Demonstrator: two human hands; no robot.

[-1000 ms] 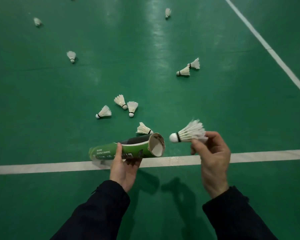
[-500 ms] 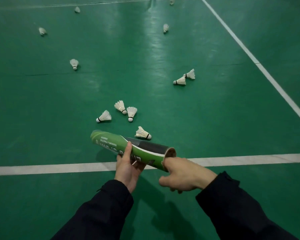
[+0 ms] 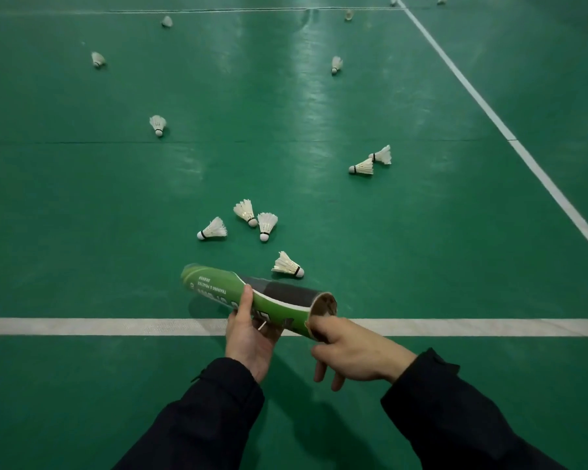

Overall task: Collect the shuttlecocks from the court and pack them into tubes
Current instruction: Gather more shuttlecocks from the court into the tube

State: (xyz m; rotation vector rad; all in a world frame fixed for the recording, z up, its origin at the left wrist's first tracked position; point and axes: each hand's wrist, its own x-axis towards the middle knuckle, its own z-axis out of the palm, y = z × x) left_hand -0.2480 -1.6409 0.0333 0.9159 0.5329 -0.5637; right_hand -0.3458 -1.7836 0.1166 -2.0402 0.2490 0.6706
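Observation:
My left hand [image 3: 252, 340] grips a green and black shuttlecock tube [image 3: 218, 286] from below, held nearly level above the court. Its open mouth points right. My right hand [image 3: 360, 351] is at that mouth, with thumb and forefinger inside and the other fingers hanging loose. No shuttlecock shows in this hand; the tube hides what is inside. The nearest loose shuttlecock [image 3: 287, 266] lies just beyond the tube. Three more [image 3: 214, 229] [image 3: 245, 212] [image 3: 266, 225] lie a little farther out.
A pair of shuttlecocks [image 3: 362, 167] lies to the right, and several others such as one [image 3: 158, 124] are scattered farther off. A white court line [image 3: 82, 326] runs across under my hands. A second white line [image 3: 489, 110] slants away on the right.
One second ago my right hand held a shuttlecock beside the tube's mouth. It has since gone to the mouth, the shuttlecock is out of sight, and its outer fingers have loosened.

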